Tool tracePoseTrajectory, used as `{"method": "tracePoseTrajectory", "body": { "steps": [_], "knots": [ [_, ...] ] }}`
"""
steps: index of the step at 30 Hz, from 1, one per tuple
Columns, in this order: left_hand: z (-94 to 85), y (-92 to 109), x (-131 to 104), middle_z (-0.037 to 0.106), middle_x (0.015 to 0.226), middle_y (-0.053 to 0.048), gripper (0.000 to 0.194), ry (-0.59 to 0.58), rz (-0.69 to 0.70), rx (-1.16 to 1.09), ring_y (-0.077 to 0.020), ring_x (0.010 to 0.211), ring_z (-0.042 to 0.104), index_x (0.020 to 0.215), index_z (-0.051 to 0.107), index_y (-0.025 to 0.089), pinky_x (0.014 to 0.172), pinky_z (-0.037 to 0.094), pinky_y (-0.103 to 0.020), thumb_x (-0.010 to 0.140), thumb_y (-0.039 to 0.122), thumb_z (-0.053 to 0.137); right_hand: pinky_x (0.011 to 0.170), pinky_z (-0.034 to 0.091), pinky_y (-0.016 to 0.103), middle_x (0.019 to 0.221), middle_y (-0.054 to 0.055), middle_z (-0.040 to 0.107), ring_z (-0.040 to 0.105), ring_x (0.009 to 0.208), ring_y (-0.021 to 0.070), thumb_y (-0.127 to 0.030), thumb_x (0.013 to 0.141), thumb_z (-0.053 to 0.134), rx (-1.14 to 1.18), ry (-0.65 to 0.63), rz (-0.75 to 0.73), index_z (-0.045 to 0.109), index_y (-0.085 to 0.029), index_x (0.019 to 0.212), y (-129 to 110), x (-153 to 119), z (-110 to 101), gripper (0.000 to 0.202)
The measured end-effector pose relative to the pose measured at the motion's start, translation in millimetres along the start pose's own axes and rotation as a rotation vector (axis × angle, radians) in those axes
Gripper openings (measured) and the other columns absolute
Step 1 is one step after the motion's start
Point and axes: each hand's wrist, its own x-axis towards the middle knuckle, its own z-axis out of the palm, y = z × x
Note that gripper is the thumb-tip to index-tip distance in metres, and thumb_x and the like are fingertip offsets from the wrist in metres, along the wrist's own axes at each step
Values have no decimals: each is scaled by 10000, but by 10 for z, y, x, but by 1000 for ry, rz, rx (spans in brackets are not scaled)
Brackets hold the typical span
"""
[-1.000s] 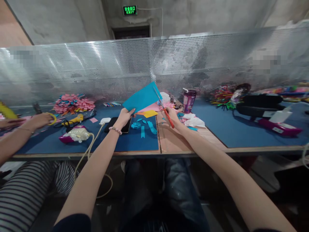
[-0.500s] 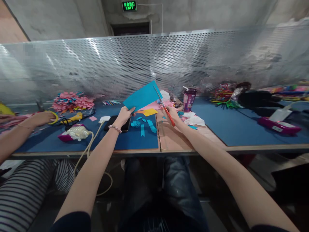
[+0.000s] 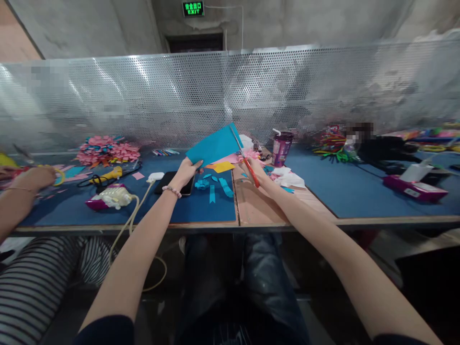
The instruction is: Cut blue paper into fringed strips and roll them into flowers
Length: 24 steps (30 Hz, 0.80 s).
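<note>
My left hand [image 3: 187, 173] pinches the lower left corner of a blue sheet of paper [image 3: 214, 144], thumb on top. The sheet is tilted up above the table. In my right hand [image 3: 252, 171] is a pair of scissors [image 3: 254, 177] with red handles. Its blades lie along the sheet's right edge, pointing up and away from me. Beneath the sheet are a yellow paper piece [image 3: 223, 166] and pink paper. Closer to me lie cut blue strips [image 3: 225, 188] and a crinkled blue paper piece [image 3: 201, 185].
A black phone [image 3: 168, 183] lies by my left wrist, near a white plug [image 3: 155, 177] and cord. A purple cup [image 3: 282, 149] with a straw stands right. At left, a co-worker's hand [image 3: 40, 178] holds yellow-handled scissors. A perforated metal screen [image 3: 201, 91] borders the back.
The blue sheet and scissors have shifted very slightly, the sheet's top corner moving a little right and down. The co-worker's hand at left has moved further left.
</note>
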Motion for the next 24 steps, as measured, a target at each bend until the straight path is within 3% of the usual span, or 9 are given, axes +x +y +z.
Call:
{"method": "tracePoseTrajectory", "body": {
  "steps": [12,24],
  "knots": [
    [31,19,-21,604,660,-27,225,-22,-1,-22,-123,519,510,843,611,157,542,436,-276,744,334,708,627,358,316,683,19,528,484,679,193,-431,796,452,-74,110,19,387,-227,682,3,15,11,243],
    [50,48,-34,604,671,-18,234,-28,-23,-2,-115,522,510,831,583,157,536,446,-260,738,332,706,610,354,288,676,16,551,512,675,175,-354,828,440,-110,110,-16,443,-201,686,-18,0,3,209]
  ]
}}
